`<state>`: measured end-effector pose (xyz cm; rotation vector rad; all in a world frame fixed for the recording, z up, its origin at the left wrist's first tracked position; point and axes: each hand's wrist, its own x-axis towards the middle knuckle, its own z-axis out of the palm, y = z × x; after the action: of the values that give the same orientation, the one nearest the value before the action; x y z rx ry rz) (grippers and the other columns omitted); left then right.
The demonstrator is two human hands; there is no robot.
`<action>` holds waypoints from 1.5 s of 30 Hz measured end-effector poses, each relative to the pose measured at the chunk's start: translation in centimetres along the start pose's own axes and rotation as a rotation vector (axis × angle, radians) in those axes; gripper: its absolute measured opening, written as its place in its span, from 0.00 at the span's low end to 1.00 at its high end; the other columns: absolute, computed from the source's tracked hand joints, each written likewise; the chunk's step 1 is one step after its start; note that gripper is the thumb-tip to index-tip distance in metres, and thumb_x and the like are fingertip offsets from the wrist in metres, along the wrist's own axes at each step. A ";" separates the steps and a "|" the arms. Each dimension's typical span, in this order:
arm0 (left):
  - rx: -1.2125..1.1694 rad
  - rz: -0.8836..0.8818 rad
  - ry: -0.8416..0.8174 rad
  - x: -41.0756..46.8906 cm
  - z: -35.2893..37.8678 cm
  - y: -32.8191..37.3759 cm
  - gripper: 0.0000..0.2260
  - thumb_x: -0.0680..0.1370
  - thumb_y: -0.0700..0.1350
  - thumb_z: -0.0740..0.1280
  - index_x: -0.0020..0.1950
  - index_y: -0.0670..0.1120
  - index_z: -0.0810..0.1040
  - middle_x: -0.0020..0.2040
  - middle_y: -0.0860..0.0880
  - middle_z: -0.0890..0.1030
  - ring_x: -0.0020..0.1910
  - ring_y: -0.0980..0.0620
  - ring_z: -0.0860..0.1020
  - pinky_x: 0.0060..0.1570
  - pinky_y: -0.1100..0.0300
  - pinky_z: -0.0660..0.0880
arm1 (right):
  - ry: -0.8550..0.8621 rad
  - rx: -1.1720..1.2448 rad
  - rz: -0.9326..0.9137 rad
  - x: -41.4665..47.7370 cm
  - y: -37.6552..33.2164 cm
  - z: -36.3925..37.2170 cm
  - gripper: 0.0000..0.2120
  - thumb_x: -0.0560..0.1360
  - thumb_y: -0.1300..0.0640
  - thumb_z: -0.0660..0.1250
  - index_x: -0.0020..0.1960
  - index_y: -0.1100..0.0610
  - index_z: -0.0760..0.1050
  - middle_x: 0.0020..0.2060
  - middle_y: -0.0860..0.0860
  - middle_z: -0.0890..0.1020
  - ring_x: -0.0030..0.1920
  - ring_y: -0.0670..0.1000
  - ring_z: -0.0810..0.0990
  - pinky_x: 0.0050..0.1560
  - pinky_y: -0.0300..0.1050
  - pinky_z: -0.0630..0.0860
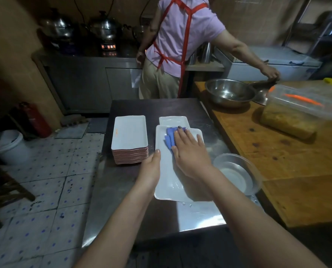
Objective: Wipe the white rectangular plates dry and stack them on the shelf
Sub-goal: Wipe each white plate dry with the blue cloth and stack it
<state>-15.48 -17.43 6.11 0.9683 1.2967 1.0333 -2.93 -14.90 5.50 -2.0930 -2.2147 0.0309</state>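
**Wiping in progress, head view.** We see the left hand [151, 167] at the left long edge of a glossy white rectangular plate [166, 184]. The plate lies lengthwise over the middle of the dark metal desk [161, 107]. The grip here is narrow. The thumb lies on top of the rim, and the other fingers are hidden under the plate, so we cannot tell how they curl.

The right hand [190, 153] lies flat on a crumpled blue cloth [170, 139], fingers straight and slightly spread. It presses the cloth onto the far half of the plate, and its grip is wide and clasps nothing. We note water streaks on the near half of the plate and droplets on the desk just in front of it.

The plate's far end overlaps a second white rectangular plate [173, 120]. Just to the left, apart from both, stands a tall stack of white rectangular plates [130, 132] with reddish undersides. Right of the wiped plate, near the right wrist, sits a clear glass bowl [236, 171] holding water.

Along the desk's right edge runs a wooden table [296, 161]. It carries a round steel basin [229, 92] and a clear lidded plastic box [292, 117] with brownish contents. Behind the desk a person in a lilac shirt [180, 35] with red apron straps stands with their back to us, one hand reaching to the table.
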 end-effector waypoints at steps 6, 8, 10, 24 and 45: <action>-0.004 -0.012 0.072 1.2 -1.5 0.9 0.13 0.82 0.50 0.54 0.46 0.48 0.75 0.43 0.50 0.79 0.41 0.52 0.78 0.39 0.62 0.74 | 0.018 0.084 -0.031 -4.4 -1.6 1.4 0.27 0.82 0.51 0.45 0.77 0.61 0.46 0.77 0.55 0.49 0.77 0.54 0.46 0.74 0.49 0.42; 0.007 -0.019 0.066 1.2 -1.3 0.7 0.13 0.82 0.50 0.53 0.53 0.48 0.75 0.47 0.48 0.79 0.46 0.51 0.78 0.46 0.59 0.74 | -0.032 0.213 -0.097 -5.0 -3.3 2.0 0.26 0.82 0.53 0.47 0.77 0.60 0.46 0.77 0.54 0.49 0.77 0.53 0.45 0.74 0.48 0.43; -0.001 -0.017 0.026 0.8 -0.9 0.3 0.13 0.82 0.49 0.53 0.55 0.48 0.75 0.49 0.48 0.79 0.45 0.54 0.78 0.46 0.62 0.73 | -0.036 0.250 -0.155 -4.4 -4.0 2.1 0.26 0.82 0.53 0.47 0.77 0.58 0.45 0.77 0.52 0.48 0.77 0.51 0.44 0.74 0.48 0.44; -0.035 -0.050 0.067 0.9 -0.7 0.3 0.13 0.82 0.49 0.53 0.51 0.47 0.76 0.44 0.50 0.80 0.42 0.54 0.78 0.44 0.62 0.76 | -0.083 0.277 -0.145 -4.6 -3.2 2.2 0.26 0.82 0.54 0.48 0.77 0.58 0.47 0.77 0.52 0.50 0.76 0.52 0.47 0.75 0.51 0.48; -0.036 -0.092 0.126 1.6 -0.6 0.6 0.16 0.82 0.52 0.52 0.54 0.46 0.76 0.43 0.51 0.77 0.35 0.61 0.74 0.26 0.74 0.70 | -0.150 0.334 -0.042 -4.5 -5.5 1.7 0.28 0.82 0.54 0.47 0.77 0.55 0.40 0.77 0.50 0.41 0.76 0.49 0.38 0.73 0.54 0.41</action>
<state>-16.08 -15.74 6.26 0.8194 1.4088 1.0561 -8.33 -19.64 3.96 -1.9173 -2.1496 0.5320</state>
